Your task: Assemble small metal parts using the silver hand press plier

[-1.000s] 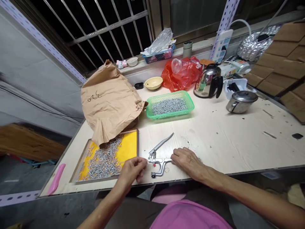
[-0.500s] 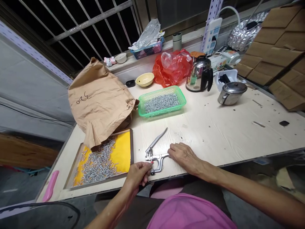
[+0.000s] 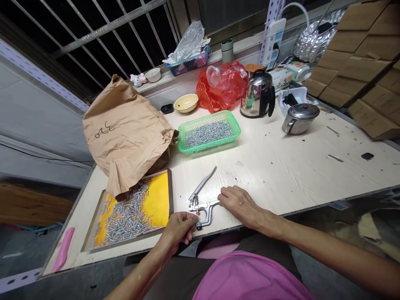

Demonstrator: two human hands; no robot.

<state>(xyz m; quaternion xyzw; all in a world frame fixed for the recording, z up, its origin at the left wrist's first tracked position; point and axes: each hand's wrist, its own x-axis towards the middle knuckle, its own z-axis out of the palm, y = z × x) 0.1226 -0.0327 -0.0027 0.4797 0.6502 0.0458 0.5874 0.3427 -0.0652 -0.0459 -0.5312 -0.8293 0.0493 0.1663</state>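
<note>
A pair of grey metal snap-fastener pliers [image 3: 207,210] lies near the front edge of the table, with its handles spread wide and a spring between them. My right hand [image 3: 239,206] is closed around the end of its lower handle. At its jaws, beside a small red tip, my left hand [image 3: 181,227] has thumb and forefinger pinched together; what they hold, if anything, is too small to make out. Left of that hand stands a shallow tray [image 3: 171,187] with a yellow bottom, covered in many small silvery metal pins [image 3: 128,221].
A green basket [image 3: 208,148] of similar metal pieces stands behind the pliers. A brown paper bag [image 3: 125,133] leans over the tray. Farther back are a yellow bowl [image 3: 186,103], red plastic bag [image 3: 220,87], kettle [image 3: 256,93] and lidded metal pot [image 3: 300,118]. A pink-handled tool [image 3: 64,250] lies front left.
The whole view has shifted slightly. Both hands and the pliers keep nearly the same places; my left fingers stay pinched at the jaws.
</note>
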